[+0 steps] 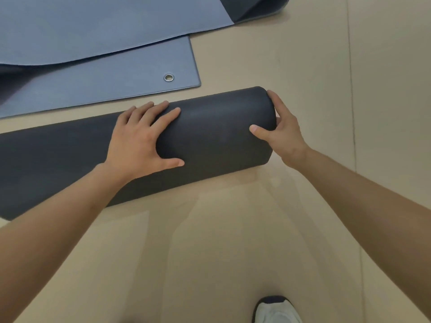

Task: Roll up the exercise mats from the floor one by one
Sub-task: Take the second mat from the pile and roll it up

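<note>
A dark grey rolled exercise mat (217,134) lies across the tan floor, running from the left edge to the centre right. My left hand (142,141) rests flat on top of the roll with fingers spread. My right hand (279,127) cups the roll's right end, thumb on the near side and fingers round the far side. Beyond the roll, a blue-grey mat (116,82) with a metal eyelet (168,77) lies flat. Another blue-grey mat (105,26) overlaps it further back.
A dark folded mat edge (254,7) shows at the top. My white shoe (275,311) stands on the floor at the bottom right. Tan floor (349,66) stretches to the right and towards me.
</note>
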